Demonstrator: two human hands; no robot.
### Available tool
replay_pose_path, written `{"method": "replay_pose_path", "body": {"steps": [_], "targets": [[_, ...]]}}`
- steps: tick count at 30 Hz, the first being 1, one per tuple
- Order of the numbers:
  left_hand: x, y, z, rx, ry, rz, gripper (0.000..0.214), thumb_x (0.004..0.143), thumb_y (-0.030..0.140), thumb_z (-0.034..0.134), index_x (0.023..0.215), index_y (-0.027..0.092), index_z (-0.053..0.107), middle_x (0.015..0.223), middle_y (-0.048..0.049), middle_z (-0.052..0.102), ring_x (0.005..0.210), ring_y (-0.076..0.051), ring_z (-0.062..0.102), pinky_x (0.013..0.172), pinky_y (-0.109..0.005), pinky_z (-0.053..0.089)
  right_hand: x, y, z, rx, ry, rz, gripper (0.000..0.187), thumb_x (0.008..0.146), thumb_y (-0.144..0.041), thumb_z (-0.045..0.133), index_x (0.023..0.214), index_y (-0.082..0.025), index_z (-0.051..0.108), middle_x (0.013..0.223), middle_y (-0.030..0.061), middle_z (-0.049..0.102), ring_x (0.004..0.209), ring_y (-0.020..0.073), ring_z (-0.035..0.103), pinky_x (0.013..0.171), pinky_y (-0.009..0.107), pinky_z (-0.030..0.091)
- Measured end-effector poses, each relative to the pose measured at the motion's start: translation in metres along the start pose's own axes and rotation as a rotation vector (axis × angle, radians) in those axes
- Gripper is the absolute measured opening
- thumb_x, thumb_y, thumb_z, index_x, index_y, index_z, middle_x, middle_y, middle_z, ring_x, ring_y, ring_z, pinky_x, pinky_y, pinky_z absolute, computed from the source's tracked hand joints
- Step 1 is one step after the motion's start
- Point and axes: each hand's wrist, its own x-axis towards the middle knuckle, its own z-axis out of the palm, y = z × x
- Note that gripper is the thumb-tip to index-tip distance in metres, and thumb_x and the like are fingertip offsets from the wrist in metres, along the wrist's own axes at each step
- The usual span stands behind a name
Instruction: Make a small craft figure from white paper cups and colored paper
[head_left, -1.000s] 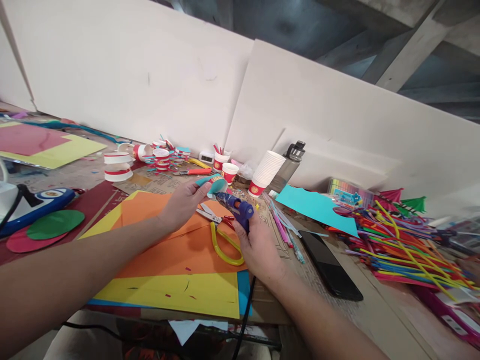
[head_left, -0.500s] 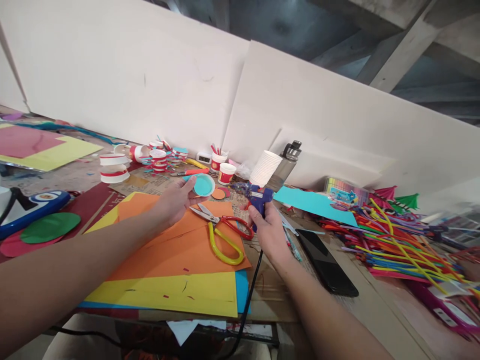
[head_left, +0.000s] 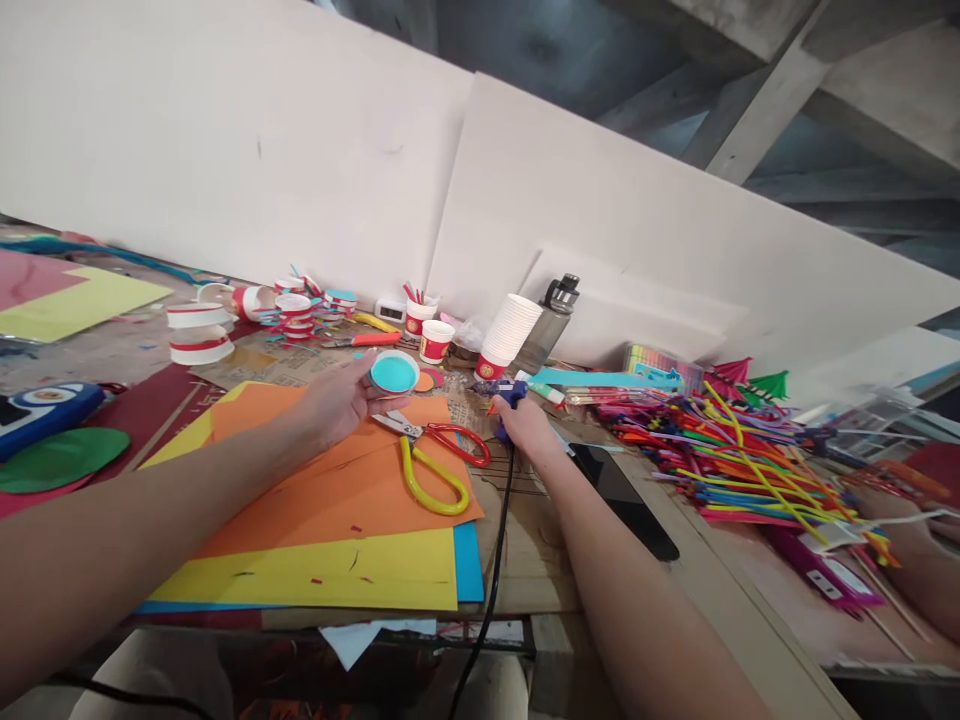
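Your left hand (head_left: 341, 400) holds a white-rimmed, blue-faced cup (head_left: 394, 373) just beyond the scissors (head_left: 411, 431); your right hand (head_left: 527, 425) grips the glue gun (head_left: 511, 391). Farther past the scissors, a paper cup (head_left: 420, 322) apparently contains red sticks (head_left: 415, 294).

Can't read any txt or nums here. Round logo on the cup stack (head_left: 511, 330) too small, display unit (head_left: 389, 310) & label on my glue gun (head_left: 511, 391) ditto.
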Motion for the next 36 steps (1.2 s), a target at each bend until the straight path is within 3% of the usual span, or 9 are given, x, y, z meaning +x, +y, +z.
{"method": "replay_pose_path", "body": {"steps": [7,16,18,21,23,25,27,31,36], "targets": [[-0.001,0.001,0.001,-0.029,-0.004,-0.013,0.023,0.098,0.025,0.051,0.099,0.008,0.067,0.093,-0.0138,0.076,0.083,-0.022,0.074,0.08,-0.041,0.063,-0.009,-0.005,-0.01,-0.244,0.028,-0.001,0.056,0.098,-0.051,0.045,0.116,-0.003,0.068,0.118,0.0289,0.068,0.115,0.0345,0.065,0.097,0.042,0.047],[0.001,0.003,-0.002,-0.059,-0.007,0.048,0.016,0.096,0.021,0.055,0.094,0.01,0.067,0.095,-0.0123,0.077,0.088,-0.021,0.074,0.086,-0.041,0.062,-0.033,-0.018,-0.02,-0.341,0.194,-0.115,0.049,0.1,-0.047,0.042,0.108,-0.007,0.069,0.108,0.026,0.07,0.107,0.034,0.066,0.089,0.042,0.048],[0.002,0.004,-0.004,-0.043,-0.006,0.049,0.017,0.096,0.021,0.055,0.094,0.009,0.067,0.094,-0.0129,0.077,0.086,-0.021,0.074,0.085,-0.04,0.063,-0.039,-0.021,-0.018,-0.24,0.233,-0.254,0.039,0.1,-0.042,0.043,0.105,-0.012,0.068,0.102,0.0193,0.072,0.099,0.0283,0.067,0.085,0.037,0.047],[0.009,0.005,-0.008,-0.013,-0.004,0.031,0.015,0.095,0.018,0.056,0.095,0.008,0.067,0.091,-0.0128,0.077,0.082,-0.02,0.074,0.083,-0.039,0.063,-0.052,-0.03,-0.007,0.006,0.145,-0.521,0.024,0.098,-0.03,0.049,0.1,-0.014,0.066,0.095,0.0107,0.071,0.087,0.0204,0.064,0.08,0.032,0.048],[0.014,0.007,-0.012,-0.008,0.028,0.013,0.015,0.095,0.018,0.055,0.096,0.008,0.067,0.087,-0.0125,0.076,0.078,-0.02,0.074,0.082,-0.038,0.063,-0.066,-0.037,0.002,0.057,0.081,-0.704,0.021,0.094,-0.024,0.057,0.11,-0.013,0.063,0.103,0.0105,0.068,0.095,0.0205,0.062,0.085,0.032,0.047],[0.018,0.008,-0.015,-0.032,0.03,0.021,0.017,0.096,0.02,0.055,0.099,0.008,0.068,0.088,-0.0129,0.076,0.078,-0.02,0.074,0.08,-0.037,0.063,-0.082,-0.044,0.009,0.008,-0.029,-0.911,0.031,0.093,-0.032,0.061,0.119,-0.016,0.062,0.114,0.0115,0.064,0.107,0.0229,0.058,0.093,0.035,0.046],[0.02,0.009,-0.017,-0.05,0.017,0.036,0.018,0.096,0.023,0.056,0.099,0.009,0.068,0.089,-0.0122,0.076,0.078,-0.02,0.074,0.076,-0.035,0.063,-0.095,-0.05,0.015,-0.12,-0.107,-0.892,0.043,0.093,-0.042,0.061,0.125,-0.012,0.06,0.116,0.0154,0.062,0.107,0.0267,0.058,0.093,0.039,0.046],[0.017,0.007,-0.016,-0.053,-0.02,0.049,0.016,0.093,0.026,0.062,0.098,0.012,0.069,0.087,-0.0088,0.076,0.073,-0.018,0.074,0.067,-0.03,0.063,-0.105,-0.052,0.02,-0.241,-0.175,-0.788,0.046,0.096,-0.047,0.056,0.123,-0.01,0.063,0.114,0.0173,0.06,0.107,0.0274,0.057,0.094,0.04,0.045],[0.012,0.008,-0.012,-0.098,-0.028,0.069,0.015,0.092,0.026,0.064,0.09,0.012,0.068,0.078,-0.0058,0.075,0.059,-0.015,0.07,0.049,-0.024,0.058,-0.102,-0.052,0.018,-0.311,-0.094,-0.705,0.034,0.096,-0.037,0.056,0.121,-0.014,0.065,0.119,0.016,0.059,0.115,0.0307,0.052,0.1,0.042,0.04]]}}
